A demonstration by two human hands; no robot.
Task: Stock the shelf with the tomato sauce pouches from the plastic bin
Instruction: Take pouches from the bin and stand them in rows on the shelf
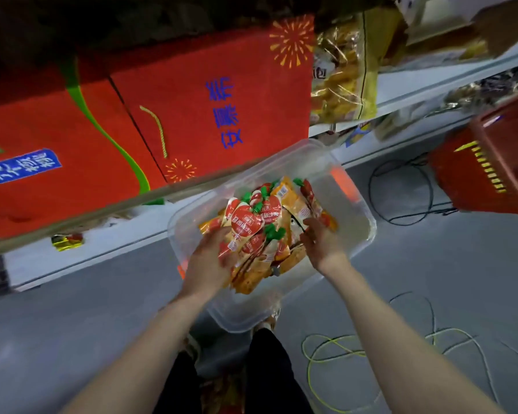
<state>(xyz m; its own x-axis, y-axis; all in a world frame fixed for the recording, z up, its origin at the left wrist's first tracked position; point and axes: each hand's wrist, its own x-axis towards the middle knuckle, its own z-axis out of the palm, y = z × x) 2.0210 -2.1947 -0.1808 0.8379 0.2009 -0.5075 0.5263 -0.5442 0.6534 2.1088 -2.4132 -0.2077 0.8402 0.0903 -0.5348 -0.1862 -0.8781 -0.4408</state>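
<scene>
A clear plastic bin (356,231) stands on the grey floor below the shelf edge (108,209). Inside lies a heap of tomato sauce pouches (257,216), red and white with green caps, mixed with orange packets. My left hand (210,258) reaches into the bin and its fingers curl round a bundle of pouches at the heap's left side. My right hand (320,237) is in the bin at the heap's right side, fingers bent against the pouches there; whether it grips one is unclear.
Big red gift boxes (162,115) fill the shelf on the left, with yellow snack bags (341,76) beside them. A red basket (488,171) stands at the right. Black (401,189) and yellow-green cables (335,351) lie on the floor. My legs and shoes are below the bin.
</scene>
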